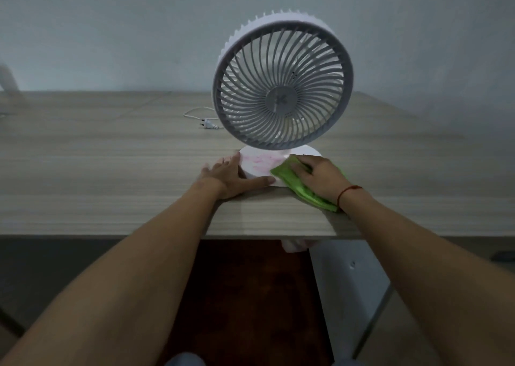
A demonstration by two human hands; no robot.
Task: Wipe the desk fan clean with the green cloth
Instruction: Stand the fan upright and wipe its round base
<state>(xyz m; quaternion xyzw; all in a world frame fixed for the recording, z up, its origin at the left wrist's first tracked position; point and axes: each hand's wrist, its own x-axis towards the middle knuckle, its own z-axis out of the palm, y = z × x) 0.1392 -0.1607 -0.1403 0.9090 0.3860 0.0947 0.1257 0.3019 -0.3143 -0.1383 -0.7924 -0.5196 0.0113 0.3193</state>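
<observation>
Fan: is standing upright on the desk, near its front edge and right of centre; the round grille is being faced toward the wearer and tilted slightly back.

Base: a white disc at 6 o'clock under the grille; pink smears are showing across its top, so it is judged not yet clean.

Cloth: green, folded, is being pressed flat on the base's edge at 4 o'clock, its tail trailing onto the desk toward the wearer.

Right hand: is lying palm down on the cloth, fingers together and spread flat; nothing is being clamped, only pushed.

Left hand: is resting open against the base's rim at 8 o'clock, thumb along the front edge; the base is being steadied, not gripped.

Plug: is lying loose on the desk at 9 o'clock of the fan, its cord curling behind; the fan is judged to be unpowered.

Handling: the fan is looking like light plastic and top-heavy, likely to slide or tip under a firm wipe; the thin grille ribs are judged fragile. The base rim is being judged the safest hold. The cloth is soft and limp.

Writing: a small mark is showing on the grille hub, too blurred to be read; no other lettering is being seen.
</observation>
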